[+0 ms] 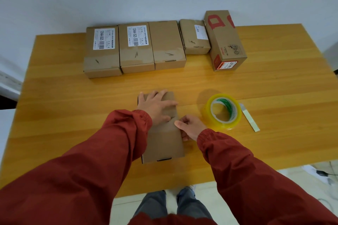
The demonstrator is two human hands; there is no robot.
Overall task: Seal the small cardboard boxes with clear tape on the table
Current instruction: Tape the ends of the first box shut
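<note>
A small brown cardboard box (164,144) lies lengthwise in front of me on the wooden table (73,97). My left hand (155,106) lies flat on the box's far half, fingers spread and straight. My right hand (190,128) sits at the box's right edge, its fingers curled against the side and thumb on the top. A roll of clear yellowish tape (222,111) stands just right of the box, apart from both hands. A strip of tape on the box cannot be made out.
Several cardboard boxes line the table's far edge: two labelled ones (102,51), a plain one (167,44), a smaller one (194,36) and a taller red-printed one (225,40). A pale flat utility knife (249,118) lies right of the tape.
</note>
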